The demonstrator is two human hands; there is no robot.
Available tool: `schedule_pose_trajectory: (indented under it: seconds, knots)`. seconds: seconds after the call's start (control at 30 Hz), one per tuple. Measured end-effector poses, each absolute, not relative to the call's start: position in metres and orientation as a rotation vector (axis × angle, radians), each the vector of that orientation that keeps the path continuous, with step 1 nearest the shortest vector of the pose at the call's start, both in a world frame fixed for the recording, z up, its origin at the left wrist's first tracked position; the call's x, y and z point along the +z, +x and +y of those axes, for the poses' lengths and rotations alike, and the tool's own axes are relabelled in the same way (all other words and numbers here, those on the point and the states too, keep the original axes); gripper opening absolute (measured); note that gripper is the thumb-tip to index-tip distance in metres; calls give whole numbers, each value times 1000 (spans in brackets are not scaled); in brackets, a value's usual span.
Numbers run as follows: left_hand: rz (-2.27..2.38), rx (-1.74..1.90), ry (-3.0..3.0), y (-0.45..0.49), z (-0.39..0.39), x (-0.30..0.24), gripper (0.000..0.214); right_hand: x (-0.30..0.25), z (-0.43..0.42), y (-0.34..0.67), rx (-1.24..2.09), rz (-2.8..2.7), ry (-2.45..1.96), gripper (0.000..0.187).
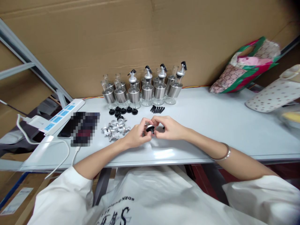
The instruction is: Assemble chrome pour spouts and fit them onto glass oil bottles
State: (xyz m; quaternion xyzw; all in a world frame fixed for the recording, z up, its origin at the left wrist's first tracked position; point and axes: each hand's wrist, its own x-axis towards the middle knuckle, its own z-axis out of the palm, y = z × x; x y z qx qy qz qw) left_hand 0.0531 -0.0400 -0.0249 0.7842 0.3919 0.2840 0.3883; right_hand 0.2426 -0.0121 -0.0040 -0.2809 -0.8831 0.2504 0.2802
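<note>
Between my two hands, above the front part of the table, is a silver pourer spout [150,128] with a black stopper facing me. My left hand [137,135] pinches it from the left with thumb and fingers. From the other side, my right hand [170,128] has its fingers and thumb closed on the same pourer. Left of my left hand lies a pile of silver pourer tops [114,128]. Several black rubber stoppers [123,110] sit just behind that pile. Small black flaps [157,109] lie in a row beyond my hands.
Several glass bottles with steel sleeves [134,95] stand at the back, some topped with pourers. A power strip [61,116] and a phone [70,125] are on the left. To the right are a patterned bag [241,70] and a dotted white tumbler [273,93].
</note>
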Motion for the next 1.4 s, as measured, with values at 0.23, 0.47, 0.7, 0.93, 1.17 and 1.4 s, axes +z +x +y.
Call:
schedule_pose_trajectory:
  seconds: [0.23,0.47,0.7,0.93,1.17,1.4]
  knots:
    - [992,707,2029,56,-42,-26,32,-5,-10,245,710,-2404,-755,9]
    - [1032,730,1992,56,-42,-26,33,-4,-10,246,726,-2389,-735,11]
    - [968,818,1827,55,-39,-29,27,-3,-8,247,812,-2343,-645,28]
    - [932,910,1792,54,-39,-25,25,-5,-5,248,995,-2268,-662,36]
    - [998,1037,1897,53,-39,-22,15,5,-10,245,988,-2180,-730,28]
    - [1069,983,1941,59,-44,-23,25,4,0,245,705,-1957,-760,13]
